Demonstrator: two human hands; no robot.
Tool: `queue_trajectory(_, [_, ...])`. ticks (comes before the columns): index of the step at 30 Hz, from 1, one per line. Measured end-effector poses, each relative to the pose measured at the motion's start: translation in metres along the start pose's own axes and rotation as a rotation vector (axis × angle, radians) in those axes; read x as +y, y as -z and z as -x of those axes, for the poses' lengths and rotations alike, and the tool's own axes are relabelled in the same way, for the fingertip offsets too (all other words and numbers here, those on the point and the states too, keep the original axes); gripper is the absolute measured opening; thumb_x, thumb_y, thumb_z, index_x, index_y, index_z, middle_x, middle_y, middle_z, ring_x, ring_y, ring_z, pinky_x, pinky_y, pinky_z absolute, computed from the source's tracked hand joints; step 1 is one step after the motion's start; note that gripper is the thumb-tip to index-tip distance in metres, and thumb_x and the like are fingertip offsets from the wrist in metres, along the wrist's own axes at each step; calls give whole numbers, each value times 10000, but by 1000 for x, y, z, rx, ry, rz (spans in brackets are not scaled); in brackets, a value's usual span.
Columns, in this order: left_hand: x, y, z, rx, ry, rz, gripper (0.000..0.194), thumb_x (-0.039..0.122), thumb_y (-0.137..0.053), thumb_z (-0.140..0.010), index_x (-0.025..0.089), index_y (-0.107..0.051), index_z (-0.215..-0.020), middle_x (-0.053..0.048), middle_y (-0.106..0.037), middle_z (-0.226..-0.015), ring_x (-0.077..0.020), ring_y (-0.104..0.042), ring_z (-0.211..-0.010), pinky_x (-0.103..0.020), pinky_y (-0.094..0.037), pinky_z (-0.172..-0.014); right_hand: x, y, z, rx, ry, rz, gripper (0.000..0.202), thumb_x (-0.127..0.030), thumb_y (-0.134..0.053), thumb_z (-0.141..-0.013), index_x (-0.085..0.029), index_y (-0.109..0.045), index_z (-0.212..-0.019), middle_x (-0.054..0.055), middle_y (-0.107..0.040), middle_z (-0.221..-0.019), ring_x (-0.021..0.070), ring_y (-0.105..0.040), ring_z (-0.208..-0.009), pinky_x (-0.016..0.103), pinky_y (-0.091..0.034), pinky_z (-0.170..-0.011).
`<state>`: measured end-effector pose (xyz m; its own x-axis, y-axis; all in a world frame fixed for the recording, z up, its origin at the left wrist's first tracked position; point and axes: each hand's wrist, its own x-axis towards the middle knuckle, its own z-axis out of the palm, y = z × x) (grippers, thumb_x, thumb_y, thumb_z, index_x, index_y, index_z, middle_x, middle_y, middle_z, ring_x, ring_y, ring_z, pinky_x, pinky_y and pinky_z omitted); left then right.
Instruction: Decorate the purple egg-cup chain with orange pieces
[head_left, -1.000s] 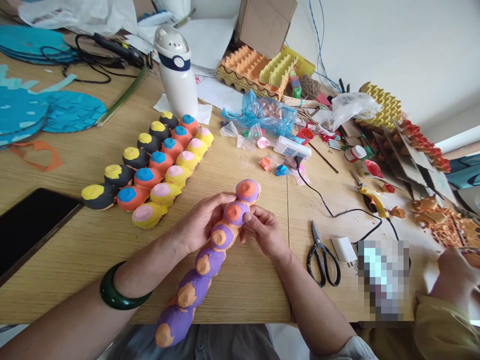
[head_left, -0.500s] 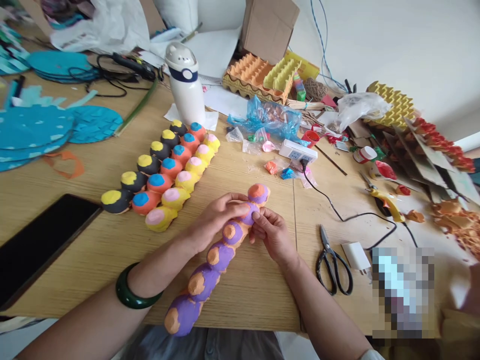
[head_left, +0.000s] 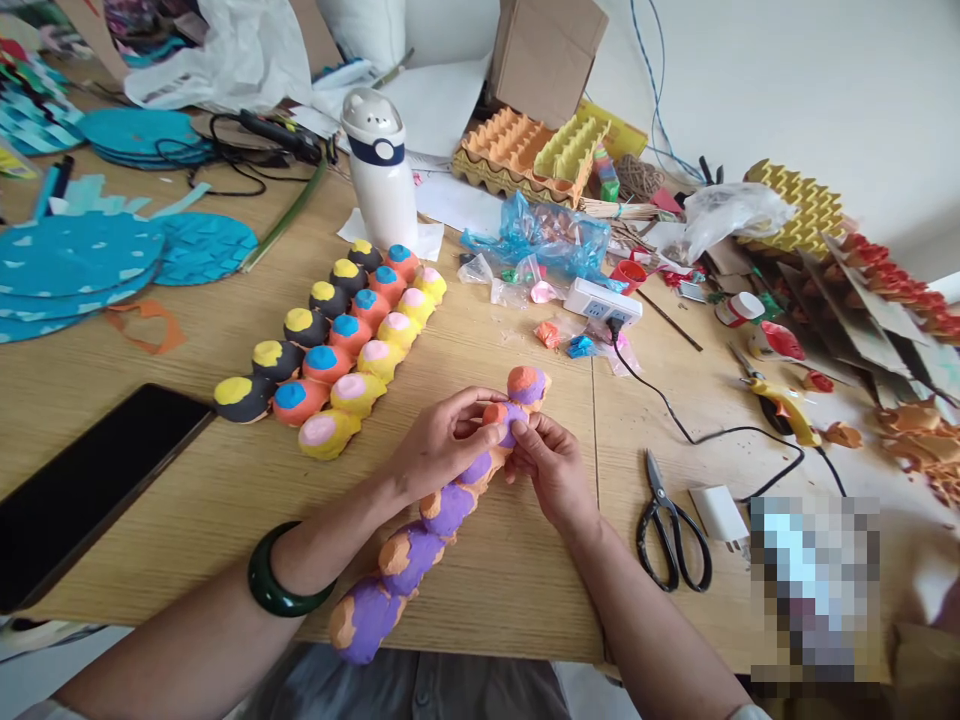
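Between my hands is a bumpy egg-carton strip, coated in purple with orange patches, slanting from the table's front edge up to the right. My left hand grips it near its far end from the left, thumb on top. On the right side, my right hand pinches the same strip, thumb pressed on a purple bump and the fingertips partly hidden beneath. To the left lie three similar strips side by side: a black one with yellow tops, an orange one with blue tops and a yellow one with pink tops.
Black-handled scissors and a white charger lie at right. A power strip with a black cable sits beyond. A black tablet-like slab is at left. Behind stand a white bottle and egg trays.
The purple strip has turned about its length, so its orange patches face more to the left. Both hands keep hold near its far end. The view has shifted slightly.
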<state>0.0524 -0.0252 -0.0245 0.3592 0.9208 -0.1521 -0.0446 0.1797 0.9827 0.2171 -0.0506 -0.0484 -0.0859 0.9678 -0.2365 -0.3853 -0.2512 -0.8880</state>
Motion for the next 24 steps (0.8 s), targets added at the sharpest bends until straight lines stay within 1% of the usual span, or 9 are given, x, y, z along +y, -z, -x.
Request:
queue_trajectory(5, [-2, 0, 0, 22, -50, -34, 332, 443, -750, -841, 189, -694, -1047, -89, -798, -1137, -269, -753, -1066, -328, -596, -893, 1, -1, 2, 0, 15, 41, 422, -501, -873, -759, -189, -607, -660, -94, -427, -496, 58, -415, -403, 198, -476, -422])
queue_trajectory(7, [-4, 1, -1, 8, -55, -29, 338, 428, -740, -855, 186, -690, -1086, -93, -791, -1164, -268, -748, -1082, -337, -595, -909, 1, 0, 1, 2, 13, 43, 422, -509, -870, -759, -188, -612, -666, -93, -428, -493, 63, -435, -407, 199, -481, -429])
queue_trajectory(10, [-6, 3, -2, -30, -30, 0, 409, 423, -714, -876, 187, -673, -1208, -96, -772, -1227, -275, -723, -1152, -357, -589, -946, 0, 2, -1, 12, 10, 24, 419, -508, -868, -762, -188, -613, -672, -93, -430, -494, 64, -437, -412, 204, -494, -439])
queue_trajectory(12, [-7, 4, -2, -30, 8, -8, 438, 451, -687, -891, 195, -672, -1247, -93, -776, -1212, -283, -725, -1141, -364, -600, -908, 1, 4, -2, 12, 1, 3, 413, -504, -867, -764, -189, -613, -680, -97, -425, -499, 59, -419, -412, 200, -487, -435])
queue_trajectory(15, [-6, 4, -2, 15, 48, -37, 460, 518, -704, -863, 203, -701, -1198, -93, -793, -1136, -291, -754, -1033, -363, -619, -802, 2, 4, -3, -15, -13, 1, 396, -508, -856, -773, -192, -625, -712, -101, -410, -512, 59, -398, -423, 203, -483, -441])
queue_trajectory(17, [-5, 3, -3, 55, 29, -41, 445, 534, -741, -824, 203, -719, -1121, -93, -799, -1102, -285, -761, -991, -364, -622, -795, 1, 4, -2, -39, -20, 38, 399, -514, -841, -785, -195, -614, -705, -98, -411, -520, 62, -393, -432, 208, -472, -445])
queue_trajectory(19, [-6, 3, -4, 100, -8, -49, 399, 517, -756, -805, 208, -724, -1056, -86, -802, -1071, -275, -763, -975, -369, -621, -825, 0, 3, -1, -51, -23, 92, 384, -508, -821, -802, -194, -618, -716, -91, -429, -532, 62, -384, -436, 205, -432, -433])
queue_trajectory(22, [-10, 5, -7, 177, -58, -84, 334, 490, -736, -815, 217, -726, -1009, -74, -802, -1034, -266, -762, -970, -383, -616, -864, -3, 3, -1, 20, 6, 112, 274, -440, -785, -834, -184, -688, -838, -84, -456, -576, 55, -358, -452, 185, -353, -413])
queue_trajectory(24, [-12, 8, -10, 233, -79, -110, 316, 482, -726, -823, 220, -725, -1000, -75, -802, -1045, -269, -761, -995, -405, -609, -901, -5, 6, -3, 108, 50, 46, 178, -320, -765, -825, -190, -721, -938, -72, -490, -643, 55, -378, -488, 170, -339, -417])
